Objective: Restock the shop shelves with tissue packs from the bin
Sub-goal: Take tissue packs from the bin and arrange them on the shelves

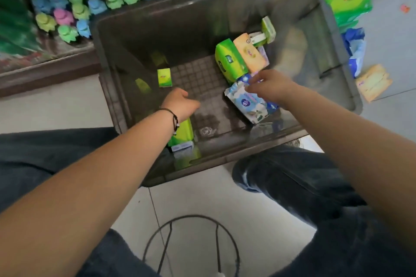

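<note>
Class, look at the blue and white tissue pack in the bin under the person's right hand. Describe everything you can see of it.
The blue and white tissue pack is a soft, glossy plastic-wrapped packet with a round blue logo. It lies flat and skewed on the grid floor of the grey bin, near its front right. The right hand touches its upper end; whether it grips is unclear. A green pack abuts it.

Both bare forearms are extended forward and downward from the lower corners of the view, converging slightly. The left hand [180,103] is seen from the back, wrist bent a little, its fingers curled under and mostly hidden; whether anything is held cannot be told. A thin black cord bracelet [172,118] with small beads is worn on the left wrist. The right hand [269,87] is turned palm down, its fingers bent and blurred at the tips. Both knees, clad in dark trousers [299,184], are bent below the arms.
</note>
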Demonstrator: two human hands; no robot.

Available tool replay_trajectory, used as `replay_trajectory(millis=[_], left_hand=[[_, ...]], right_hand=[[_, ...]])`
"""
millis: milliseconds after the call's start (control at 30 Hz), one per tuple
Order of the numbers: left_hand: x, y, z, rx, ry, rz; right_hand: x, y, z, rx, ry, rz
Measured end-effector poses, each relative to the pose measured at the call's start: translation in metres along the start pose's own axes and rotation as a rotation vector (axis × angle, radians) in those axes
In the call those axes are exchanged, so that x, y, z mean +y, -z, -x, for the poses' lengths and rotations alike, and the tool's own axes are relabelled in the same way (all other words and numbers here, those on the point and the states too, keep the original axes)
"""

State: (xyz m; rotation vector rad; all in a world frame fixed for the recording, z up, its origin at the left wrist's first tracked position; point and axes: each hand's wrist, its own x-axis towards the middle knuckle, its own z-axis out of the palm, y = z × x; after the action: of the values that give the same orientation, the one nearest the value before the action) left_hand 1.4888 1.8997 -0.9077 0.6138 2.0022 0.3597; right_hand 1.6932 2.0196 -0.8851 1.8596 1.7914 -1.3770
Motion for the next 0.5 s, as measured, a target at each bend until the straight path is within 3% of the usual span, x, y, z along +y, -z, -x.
replay_trajectory(millis=[200,500], left_hand=[[-0.012,-0.018,-0.044,0.034,0.043,-0.065],[-0.021,-0.011,-0.124,0.252,0.078,-0.111]], right_hand=[[0.013,-0.013,-0.04,-0.062,-0.005,0.099],[0.006,-0.046,-0.079,-0.067,0.038,0.03]])
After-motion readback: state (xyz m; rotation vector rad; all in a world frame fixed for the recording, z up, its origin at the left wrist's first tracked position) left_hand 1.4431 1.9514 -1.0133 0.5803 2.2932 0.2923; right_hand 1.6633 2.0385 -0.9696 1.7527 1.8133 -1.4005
